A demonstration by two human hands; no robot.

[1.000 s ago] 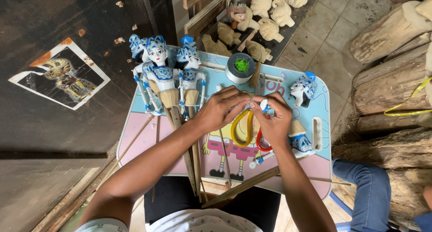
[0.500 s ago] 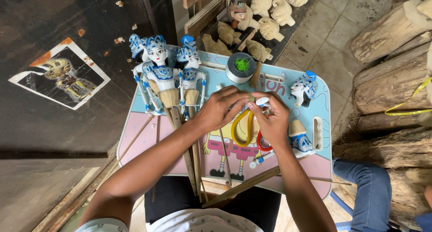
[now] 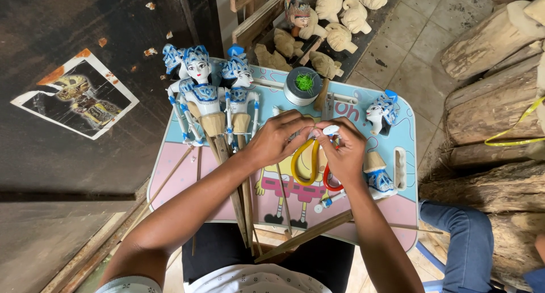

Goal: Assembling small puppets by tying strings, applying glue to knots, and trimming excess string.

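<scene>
Both hands meet over the tabletop [image 3: 181, 174]: the left hand [image 3: 278, 137] and right hand [image 3: 343, 151] pinch a small white puppet piece [image 3: 331, 130] between them, lying crosswise.

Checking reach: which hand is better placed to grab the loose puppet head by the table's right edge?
Right hand, probably: the puppet head lies just beside it, while the left hand sits farther over, by the finished puppets.
</scene>
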